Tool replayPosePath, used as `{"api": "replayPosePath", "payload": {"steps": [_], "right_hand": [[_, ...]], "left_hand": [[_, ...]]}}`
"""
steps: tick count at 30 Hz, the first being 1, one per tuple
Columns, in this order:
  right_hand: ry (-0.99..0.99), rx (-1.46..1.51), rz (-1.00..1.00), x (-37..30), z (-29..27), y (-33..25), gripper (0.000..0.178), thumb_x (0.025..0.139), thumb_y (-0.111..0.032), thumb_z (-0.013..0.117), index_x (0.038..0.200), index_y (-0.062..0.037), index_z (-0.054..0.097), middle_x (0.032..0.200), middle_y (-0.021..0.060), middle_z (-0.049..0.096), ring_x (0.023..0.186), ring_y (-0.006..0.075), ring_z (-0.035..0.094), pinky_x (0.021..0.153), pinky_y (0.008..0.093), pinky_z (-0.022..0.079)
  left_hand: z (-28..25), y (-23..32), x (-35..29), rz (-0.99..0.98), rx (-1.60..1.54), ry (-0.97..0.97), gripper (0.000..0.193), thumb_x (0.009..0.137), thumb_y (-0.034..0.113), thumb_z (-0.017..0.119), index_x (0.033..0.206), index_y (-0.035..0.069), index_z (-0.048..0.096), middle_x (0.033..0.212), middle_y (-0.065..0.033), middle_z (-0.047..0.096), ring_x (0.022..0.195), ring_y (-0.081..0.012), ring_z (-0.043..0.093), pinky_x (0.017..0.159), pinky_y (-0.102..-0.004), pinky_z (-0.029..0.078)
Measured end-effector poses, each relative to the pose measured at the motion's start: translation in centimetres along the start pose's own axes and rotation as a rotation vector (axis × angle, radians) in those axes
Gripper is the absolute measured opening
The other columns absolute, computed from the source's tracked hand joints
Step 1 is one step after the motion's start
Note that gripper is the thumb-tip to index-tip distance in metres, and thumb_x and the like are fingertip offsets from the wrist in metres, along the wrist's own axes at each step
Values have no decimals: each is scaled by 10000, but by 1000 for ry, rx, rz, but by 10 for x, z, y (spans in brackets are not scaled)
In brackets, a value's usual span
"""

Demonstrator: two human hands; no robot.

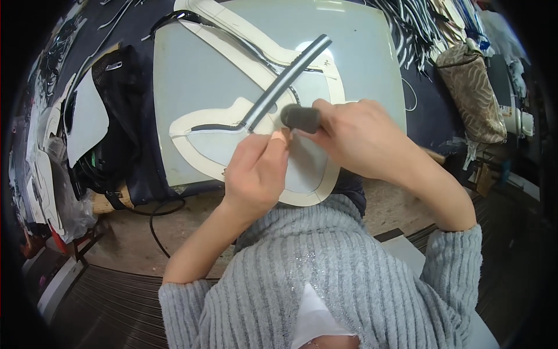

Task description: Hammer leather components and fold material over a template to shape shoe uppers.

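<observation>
In front of me a cream pattern piece [317, 192] with cut-out slots lies on a pale grey board [372, 64]. Diagonally across it runs a straight, shiny dark grey strip [285, 81], its lower end close to my left hand. My left hand [256, 168] is closed in a pinch over the pattern's near part; whatever sits between its fingertips is hidden. The fingers of my right hand [360, 134] wrap round a dark grey, round-ended tool [301, 119] just above the left fingertips. Black edging [215, 127] lines one slot.
On the left lie a black bag [110, 75] and a white panel [88, 110]. Bundles of strips [410, 29] fill the far right corner. A patterned pouch [472, 93] lies right, beside a white container [518, 122]. A black cable [153, 224] hangs at the near left.
</observation>
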State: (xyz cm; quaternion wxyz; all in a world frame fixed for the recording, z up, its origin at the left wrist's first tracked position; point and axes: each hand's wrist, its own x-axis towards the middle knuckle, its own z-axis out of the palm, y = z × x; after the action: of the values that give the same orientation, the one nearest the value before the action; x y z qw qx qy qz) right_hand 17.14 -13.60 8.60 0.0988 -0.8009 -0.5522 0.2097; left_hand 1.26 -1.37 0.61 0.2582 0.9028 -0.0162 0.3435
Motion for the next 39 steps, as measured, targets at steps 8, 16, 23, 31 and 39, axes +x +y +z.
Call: {"api": "replayPosePath", "payload": {"steps": [8,16,23,31,39], "right_hand": [[-76,-47,6,-2,2,2,345,955,-322,600,821,-4,601,634,160,647,625,355,659,585,443,514],[-121,-57,-19,1,-12,6,334,951,-339,607,836,-25,599,631,152,642,619,359,653,581,446,514],[-138,-17,-30,6,-5,-3,339,954,-339,601,837,-21,595,628,150,641,609,354,650,573,449,513],[-162,-22,-19,2,-5,-5,344,950,-332,601,826,-11,607,659,163,650,655,355,662,610,446,524],[-227,-15,-43,2,-9,7,267,931,-287,632,863,-29,607,651,158,636,634,357,645,603,445,504]], "left_hand": [[-15,-11,-2,-189,-171,-38,470,747,-78,765,1162,-72,545,1101,-212,658,893,-348,645,738,-379,554],[-15,-17,-2,16,-87,-90,475,739,-50,780,1158,-54,557,1054,-205,644,928,-364,636,770,-413,558],[-11,-21,-3,85,-69,-23,289,803,-19,663,1079,-79,597,872,-141,661,869,-279,637,752,-392,542],[-14,-21,-5,78,-75,-41,347,794,-27,675,1129,-56,592,926,-135,673,881,-285,651,816,-414,545],[-23,-26,-3,-62,-184,-160,447,794,-12,704,1217,0,558,1072,-74,688,961,-275,649,937,-469,506]]}}
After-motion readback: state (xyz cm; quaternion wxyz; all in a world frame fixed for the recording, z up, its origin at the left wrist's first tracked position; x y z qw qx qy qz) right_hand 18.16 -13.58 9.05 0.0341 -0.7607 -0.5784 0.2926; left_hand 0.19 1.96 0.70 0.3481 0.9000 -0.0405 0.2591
